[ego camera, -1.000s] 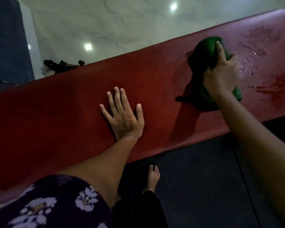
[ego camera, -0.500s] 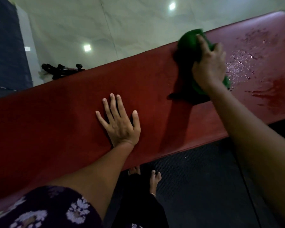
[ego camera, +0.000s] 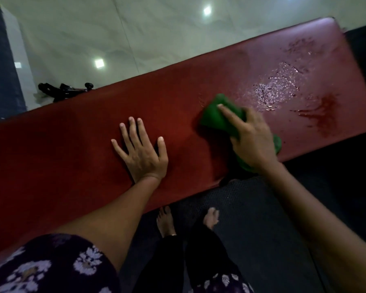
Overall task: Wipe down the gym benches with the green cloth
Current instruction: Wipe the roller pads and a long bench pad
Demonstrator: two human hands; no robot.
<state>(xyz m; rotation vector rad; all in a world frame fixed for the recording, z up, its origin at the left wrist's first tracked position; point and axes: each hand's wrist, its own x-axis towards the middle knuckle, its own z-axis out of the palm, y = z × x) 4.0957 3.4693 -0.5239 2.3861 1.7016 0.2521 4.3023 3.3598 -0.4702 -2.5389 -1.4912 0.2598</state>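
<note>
A long red padded gym bench (ego camera: 61, 144) runs diagonally across the head view. My left hand (ego camera: 142, 153) lies flat on its middle, fingers spread and straight. To its right, my right hand (ego camera: 251, 140) grips a bunched green cloth (ego camera: 213, 115) and presses it onto the pad near the front edge, index finger stretched over the top. The tail of the cloth hangs over the bench's near edge beneath my wrist. Wet droplets and dark damp streaks (ego camera: 279, 87) cover the pad further right of the cloth.
Pale glossy floor tiles (ego camera: 114, 28) lie beyond the bench, with a black piece of equipment (ego camera: 63, 92) on them by the far edge. A black rubber mat (ego camera: 262, 218) covers the floor on my side, where my bare feet (ego camera: 165, 220) stand close to the bench.
My right hand has dragged the green cloth from the bench's far edge back across the pad to the near edge. My left hand stays flat in place. My feet have stepped closer.
</note>
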